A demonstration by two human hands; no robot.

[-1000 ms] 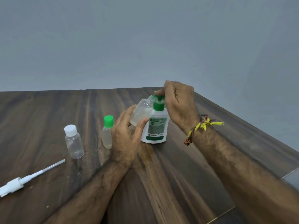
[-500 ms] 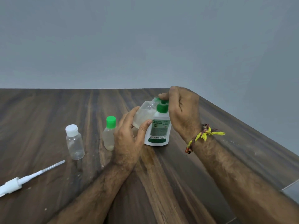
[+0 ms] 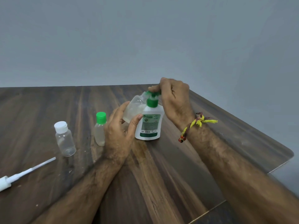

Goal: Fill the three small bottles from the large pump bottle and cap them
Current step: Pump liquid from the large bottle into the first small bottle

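- Right hand [image 3: 175, 99] is up on top of the pump bottle [image 3: 149, 122], fingers curled over the green pump head [image 3: 152, 93], the fingertips bearing on it from above.
- Round that wrist, a braided thread band [image 3: 193, 126] in yellow and red, its loose yellow ends sticking out to the side.
- Left hand [image 3: 119, 131] has the open small bottle [image 3: 135, 109] in its grip, thumb in front, fingers wrapped behind; the bottle is tilted, its uncapped neck aimed up at the pump's spout.
- That bottle is clear, with pale liquid pooled in its lower part, and it sits touching the pump bottle's shoulder.
- The pump bottle itself stands upright on the wooden table [image 3: 161, 175], white body, green collar, label facing the camera.
- Just left of the left hand, a second small bottle [image 3: 100, 129] stands upright with a green cap on and cloudy liquid inside.
- Further left, well apart from the hands, a third small bottle [image 3: 64, 139], clear, white cap on, upright; whether it has anything in it I can't tell.
- Down at the left edge of the table lies a white spray pump with dip tube [image 3: 24, 173], on its side, tube pointing toward the bottles.
- Behind it all, a plain grey wall [image 3: 145, 38].
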